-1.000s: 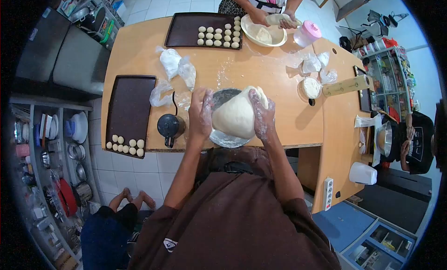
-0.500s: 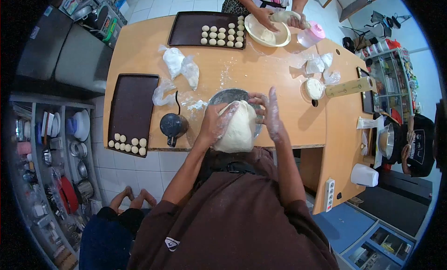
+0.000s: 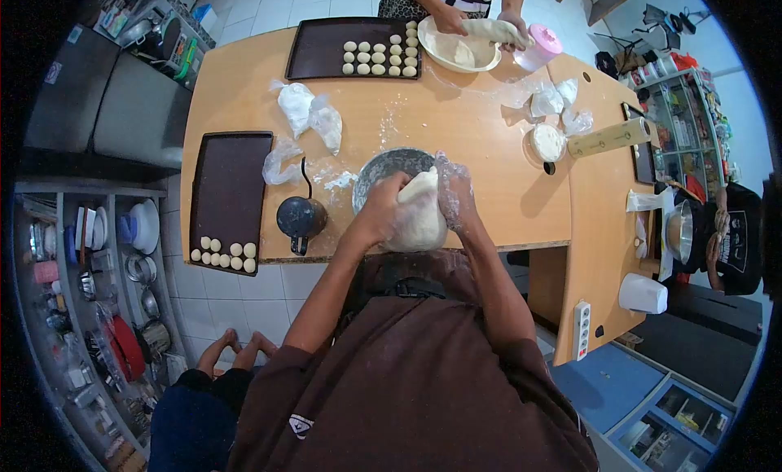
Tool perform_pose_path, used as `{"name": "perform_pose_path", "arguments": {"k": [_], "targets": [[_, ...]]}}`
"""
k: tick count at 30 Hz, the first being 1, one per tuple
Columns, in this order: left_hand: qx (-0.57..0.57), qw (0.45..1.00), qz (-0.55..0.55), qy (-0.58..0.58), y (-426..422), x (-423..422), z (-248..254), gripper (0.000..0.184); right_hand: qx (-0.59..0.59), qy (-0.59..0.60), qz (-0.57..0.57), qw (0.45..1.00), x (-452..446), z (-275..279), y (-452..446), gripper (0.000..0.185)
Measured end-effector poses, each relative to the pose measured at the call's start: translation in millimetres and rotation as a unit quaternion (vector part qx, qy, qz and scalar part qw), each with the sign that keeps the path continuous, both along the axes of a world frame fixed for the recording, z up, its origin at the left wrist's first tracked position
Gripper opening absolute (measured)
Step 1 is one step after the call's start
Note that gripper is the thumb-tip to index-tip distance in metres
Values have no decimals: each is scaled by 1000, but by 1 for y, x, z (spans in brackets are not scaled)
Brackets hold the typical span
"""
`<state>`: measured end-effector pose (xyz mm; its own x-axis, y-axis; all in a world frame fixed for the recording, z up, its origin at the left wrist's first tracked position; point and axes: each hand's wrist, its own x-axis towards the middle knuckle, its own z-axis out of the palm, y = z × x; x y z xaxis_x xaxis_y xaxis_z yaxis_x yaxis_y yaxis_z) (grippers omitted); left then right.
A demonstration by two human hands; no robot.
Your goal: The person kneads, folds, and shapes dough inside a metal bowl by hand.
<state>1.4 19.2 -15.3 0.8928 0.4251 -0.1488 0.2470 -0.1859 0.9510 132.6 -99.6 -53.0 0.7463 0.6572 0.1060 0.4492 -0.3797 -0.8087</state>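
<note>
Dough (image 3: 421,228) sits in one big, soft lump between the two hands of the person in the brown shirt (image 3: 407,374). It is over the near side of a round metal bowl (image 3: 395,160), close to the front edge of the worktop (image 3: 464,138). I cannot tell if the lump touches the bowl. The left hand (image 3: 384,211) grips the lump on its left side, with the fingers bent near the top. The right hand (image 3: 456,197) holds it from the other side, fingers pointing up, with white bits all over the skin.

Just left of the bowl is a black jug (image 3: 301,218). Behind the jug lie clear bags of white powder (image 3: 296,105). Further left, a dark tray (image 3: 232,166) has little round balls (image 3: 236,250) at its near end. Another dark tray (image 3: 322,52) is at the far side, with balls at its right end.

Across from us, another person holds a long, pale roll (image 3: 493,30) in both hands, over a cream bowl (image 3: 436,50).
</note>
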Motion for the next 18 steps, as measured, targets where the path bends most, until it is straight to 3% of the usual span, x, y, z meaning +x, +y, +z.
{"name": "perform_pose_path", "arguments": {"k": [1, 3, 4, 7, 8, 11, 13, 14, 18], "targets": [[0, 1000, -5, -8, -1, 1, 5, 37, 19, -116, 37, 992, -2, 6, 4, 51], [-1, 1000, -21, -23, -3, 3, 14, 40, -2, 201, -45, 979, -2, 20, 10, 55], [-13, 1000, -8, -8, -1, 5, 16, 39, -14, 355, -87, 931, -5, 31, 13, 58], [-75, 995, 63, 5, 5, 7, 15, 38, 159, 509, -74, 843, -2, 23, 18, 70], [-111, 988, 109, -14, 4, 8, 10, 37, 191, 591, -72, 780, 2, 33, 15, 86], [-301, 929, 201, -72, 1, 8, -3, 32, 91, 445, -82, 887, -3, 41, 3, 85], [-409, 875, 243, -85, -1, 8, -2, 30, 114, 515, -2, 850, -10, 39, -11, 85], [-399, 878, 250, -90, -1, 9, -8, 31, 124, 548, 38, 827, -12, 38, -13, 86], [-302, 920, 240, -63, -6, 9, -16, 36, -64, 485, -70, 869, -30, 42, -1, 71]]}}
